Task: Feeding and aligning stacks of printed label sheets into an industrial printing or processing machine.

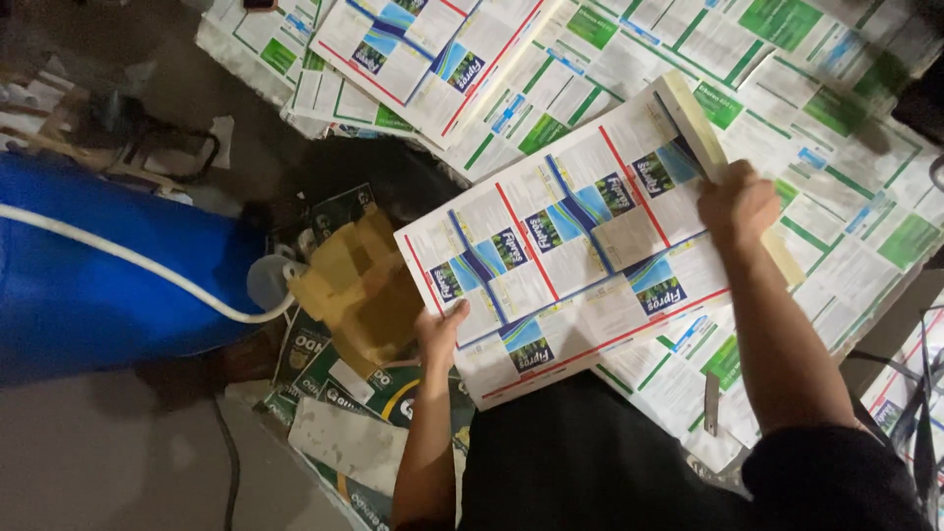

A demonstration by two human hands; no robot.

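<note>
Printed sheet stack (580,246) held across lap, long axis running lower-left to upper-right.
L hand (440,329) grips its near-left edge, fingers curled; R hand (736,202) closed on a pale flat block (703,133) pressed at far-right end. Green-white sheets (836,108) spread beyond + right; blue drum (98,265) left; yellow-brown cardboard scrap (359,285) beside L hand.

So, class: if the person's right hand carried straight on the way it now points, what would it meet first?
The right hand grips a pale flat block and points up and slightly left in the picture. Going on, it would probably slide along the stack of printed sheets and reach the green-printed sheets beyond, though depth is unclear.
</note>
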